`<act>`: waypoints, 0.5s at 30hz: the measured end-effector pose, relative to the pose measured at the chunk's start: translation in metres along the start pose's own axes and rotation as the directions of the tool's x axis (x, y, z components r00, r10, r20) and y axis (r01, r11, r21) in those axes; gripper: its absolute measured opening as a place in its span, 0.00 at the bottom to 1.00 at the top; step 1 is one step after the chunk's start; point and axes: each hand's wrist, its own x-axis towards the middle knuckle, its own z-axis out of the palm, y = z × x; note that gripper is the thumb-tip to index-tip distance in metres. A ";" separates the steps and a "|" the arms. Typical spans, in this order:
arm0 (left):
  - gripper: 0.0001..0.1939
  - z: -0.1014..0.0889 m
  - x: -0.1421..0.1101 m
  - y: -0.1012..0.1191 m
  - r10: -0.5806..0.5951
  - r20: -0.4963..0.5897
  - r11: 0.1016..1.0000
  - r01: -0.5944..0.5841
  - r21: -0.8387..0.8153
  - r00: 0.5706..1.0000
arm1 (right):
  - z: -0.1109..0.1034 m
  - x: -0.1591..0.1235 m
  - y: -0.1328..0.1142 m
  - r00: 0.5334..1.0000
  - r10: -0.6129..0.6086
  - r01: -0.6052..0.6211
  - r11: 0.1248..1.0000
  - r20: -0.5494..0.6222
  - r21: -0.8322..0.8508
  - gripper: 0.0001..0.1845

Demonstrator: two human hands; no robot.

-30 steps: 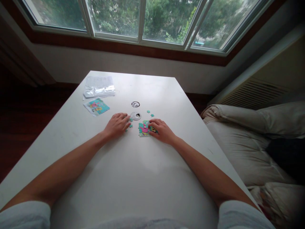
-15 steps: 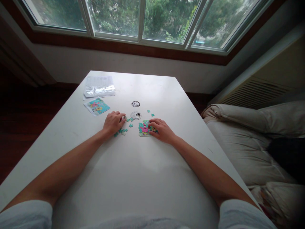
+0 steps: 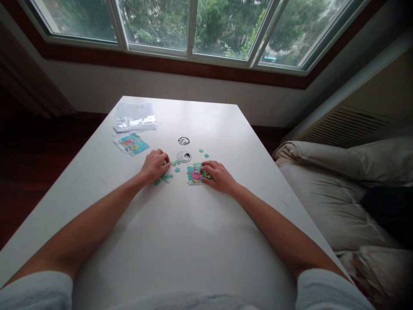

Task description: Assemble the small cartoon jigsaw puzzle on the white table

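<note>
A wide, white-framed window (image 3: pixel 190 54) with green foliage outside stood beyond the smooth white table (image 3: pixel 193 241), and a beige cushioned sofa (image 3: pixel 322 202) lay to its right. The partly joined jigsaw puzzle (image 3: pixel 194 174), printed in turquoise, pink and yellow, lay flat on the tabletop and served as the reference point. My right hand (image 3: pixel 219 177) rested over the puzzle's right side, fingers bent and thumb apart from them, covering part of the print. My left hand (image 3: pixel 155 165) was well to the left of the puzzle, its fingers curled and thumb and forefinger close together; whether they gripped a piece could not be told. Loose turquoise puzzle pieces (image 3: pixel 167 177) were scattered left of the puzzle, near that hand. Two small turquoise pieces (image 3: pixel 206 155) lay just beyond the puzzle. Beyond it and slightly left were a round grey fitting (image 3: pixel 181 156) and, farther off, a dark-rimmed oval (image 3: pixel 183 141). Far left of and beyond the puzzle lay a colourful printed picture sheet (image 3: pixel 133 144), with a clear plastic packet (image 3: pixel 135 117) behind it.
</note>
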 end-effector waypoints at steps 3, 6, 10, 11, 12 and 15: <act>0.13 -0.003 -0.001 0.000 0.003 0.004 1.000 -0.003 0.017 1.000 | -0.001 0.000 -0.001 1.000 -0.005 0.005 1.000 0.005 0.002 0.16; 0.13 -0.006 -0.004 0.002 0.014 -0.011 0.999 -0.014 0.031 1.000 | -0.001 0.000 -0.002 1.000 -0.015 0.015 1.000 0.010 0.006 0.17; 0.12 -0.008 -0.007 0.005 0.052 -0.045 0.998 -0.051 0.036 0.998 | -0.001 0.000 -0.001 1.000 -0.015 0.015 1.000 0.011 0.007 0.17; 0.13 -0.008 -0.007 0.005 0.063 -0.047 0.998 -0.061 0.029 0.997 | -0.001 0.000 -0.001 1.000 -0.014 0.014 1.000 0.011 0.008 0.17; 0.13 -0.008 -0.007 0.005 0.072 -0.044 0.997 -0.071 0.022 0.996 | -0.001 0.000 -0.001 1.000 -0.013 0.013 1.000 0.010 0.010 0.17; 0.13 -0.008 -0.005 0.003 0.093 -0.025 0.996 -0.093 0.013 0.995 | 0.000 0.000 -0.001 1.000 -0.015 0.015 1.000 0.007 0.016 0.17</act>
